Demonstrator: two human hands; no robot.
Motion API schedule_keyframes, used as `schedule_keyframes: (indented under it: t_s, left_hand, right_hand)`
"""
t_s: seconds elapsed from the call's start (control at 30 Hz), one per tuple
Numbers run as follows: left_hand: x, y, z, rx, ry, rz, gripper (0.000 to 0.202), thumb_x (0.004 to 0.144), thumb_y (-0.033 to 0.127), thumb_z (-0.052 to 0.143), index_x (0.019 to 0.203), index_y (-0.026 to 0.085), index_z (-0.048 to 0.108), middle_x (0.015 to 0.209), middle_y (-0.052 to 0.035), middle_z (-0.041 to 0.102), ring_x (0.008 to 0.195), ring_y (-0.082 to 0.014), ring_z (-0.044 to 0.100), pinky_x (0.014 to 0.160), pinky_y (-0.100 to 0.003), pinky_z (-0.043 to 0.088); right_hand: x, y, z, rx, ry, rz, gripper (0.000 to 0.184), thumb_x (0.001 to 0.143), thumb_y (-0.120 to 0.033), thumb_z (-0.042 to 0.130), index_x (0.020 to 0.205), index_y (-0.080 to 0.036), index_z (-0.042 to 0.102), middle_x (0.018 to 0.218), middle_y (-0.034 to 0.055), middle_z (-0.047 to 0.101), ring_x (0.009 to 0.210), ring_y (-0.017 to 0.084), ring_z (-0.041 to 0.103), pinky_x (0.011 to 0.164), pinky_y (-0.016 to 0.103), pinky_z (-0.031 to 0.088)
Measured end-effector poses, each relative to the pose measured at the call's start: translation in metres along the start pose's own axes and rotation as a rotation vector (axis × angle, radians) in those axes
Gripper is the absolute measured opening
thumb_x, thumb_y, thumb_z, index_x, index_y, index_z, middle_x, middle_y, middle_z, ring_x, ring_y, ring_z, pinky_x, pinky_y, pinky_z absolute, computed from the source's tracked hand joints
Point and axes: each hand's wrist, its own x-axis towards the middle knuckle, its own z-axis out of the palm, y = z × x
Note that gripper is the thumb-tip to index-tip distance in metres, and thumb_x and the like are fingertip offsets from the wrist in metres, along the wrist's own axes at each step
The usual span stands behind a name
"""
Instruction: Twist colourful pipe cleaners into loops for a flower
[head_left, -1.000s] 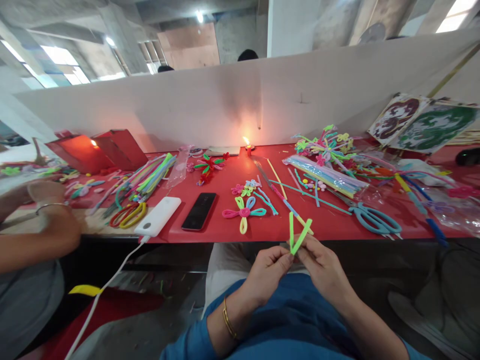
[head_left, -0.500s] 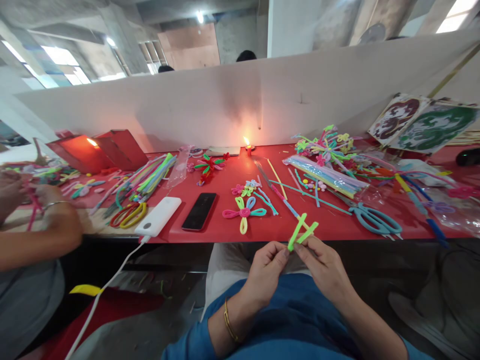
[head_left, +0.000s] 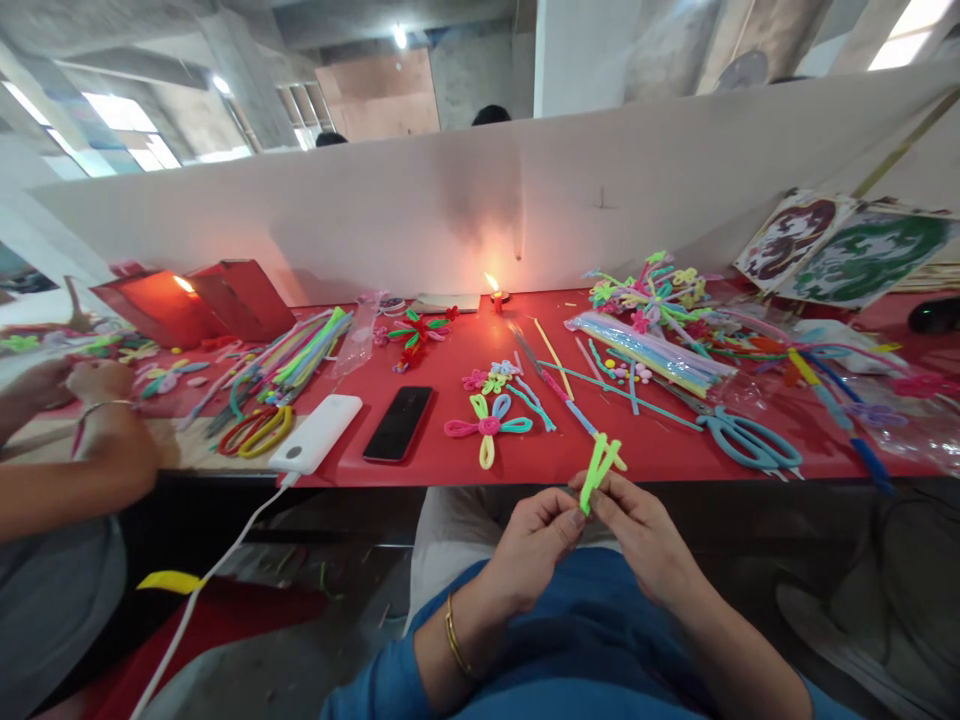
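Between my fingers, just in front of the table's edge, is a bright green pipe cleaner (head_left: 597,470) bent into a narrow V, its two ends pointing up and away from me. My left hand (head_left: 541,545) pinches it near the bend, thumb and fingers closed. My right hand (head_left: 634,525) is closed on it from the other side; some of its fingertips are hidden behind the green strip. Past my hands lies a pipe-cleaner flower (head_left: 489,426) with pink, blue, teal and yellow loops. A striped pipe-cleaner stem (head_left: 564,392) runs toward my hands.
A lit candle (head_left: 497,296) burns at the back. Blue-handled scissors (head_left: 752,438), a bagged pipe-cleaner bundle (head_left: 651,352), a black phone (head_left: 398,424) and a white power bank (head_left: 316,433) with its cable lie around. A co-worker's hands (head_left: 71,385) are at far left.
The two legs of the green pipe cleaner have come closer together, and my right fingers have shifted inward. At left, the co-worker's hands have moved.
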Motion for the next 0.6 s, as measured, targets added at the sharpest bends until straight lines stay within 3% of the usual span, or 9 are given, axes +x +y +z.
schedule_keyframes:
  t_s: [0.13, 0.33, 0.43, 0.5, 0.6]
  left_hand:
    - [0.000, 0.002, -0.001, 0.061, -0.059, -0.026, 0.031, 0.069, 0.039, 0.060, 0.058, 0.015, 0.044, 0.047, 0.0079, 0.032, 0.044, -0.0042, 0.023, 0.044, -0.021, 0.015]
    - [0.004, -0.001, -0.001, 0.124, 0.063, -0.020, 0.029, 0.070, 0.040, 0.058, 0.063, 0.014, 0.048, 0.051, 0.0068, 0.035, 0.048, -0.0051, 0.024, 0.046, -0.022, 0.018]
    - [0.004, 0.000, -0.001, 0.148, 0.064, -0.011, 0.030, 0.071, 0.042, 0.056, 0.065, 0.013, 0.050, 0.052, 0.0064, 0.035, 0.049, -0.0053, 0.024, 0.046, -0.022, 0.018]
    - [0.002, 0.002, -0.001, 0.126, 0.051, -0.025, 0.031, 0.070, 0.042, 0.058, 0.064, 0.013, 0.050, 0.051, 0.0066, 0.035, 0.047, -0.0048, 0.024, 0.045, -0.022, 0.017]
    - [-0.001, 0.004, -0.001, -0.036, -0.018, -0.068, 0.028, 0.068, 0.038, 0.061, 0.063, 0.013, 0.050, 0.046, 0.0077, 0.033, 0.042, -0.0036, 0.022, 0.042, -0.021, 0.013]
  right_hand:
    - [0.000, 0.001, -0.001, 0.063, -0.053, 0.014, 0.011, 0.074, -0.028, 0.054, 0.077, -0.018, 0.059, 0.069, -0.0004, 0.056, 0.062, 0.013, 0.051, 0.058, 0.024, 0.043]
    - [-0.001, -0.013, -0.003, -0.195, 0.011, -0.119, 0.010, 0.076, -0.022, 0.050, 0.073, -0.018, 0.059, 0.075, 0.0015, 0.056, 0.071, 0.014, 0.052, 0.066, 0.024, 0.041]
    - [0.000, -0.018, -0.003, -0.209, 0.039, -0.139, 0.008, 0.074, -0.023, 0.054, 0.070, -0.018, 0.059, 0.074, 0.0013, 0.056, 0.071, 0.015, 0.052, 0.067, 0.024, 0.040]
    - [0.001, -0.017, -0.002, -0.088, 0.036, -0.061, 0.011, 0.073, -0.026, 0.057, 0.065, -0.018, 0.059, 0.067, -0.0002, 0.055, 0.064, 0.013, 0.050, 0.062, 0.024, 0.040]
    - [0.000, -0.014, 0.000, 0.297, -0.014, 0.121, 0.010, 0.071, -0.030, 0.062, 0.070, -0.020, 0.064, 0.066, -0.0006, 0.059, 0.063, 0.013, 0.053, 0.061, 0.024, 0.042]
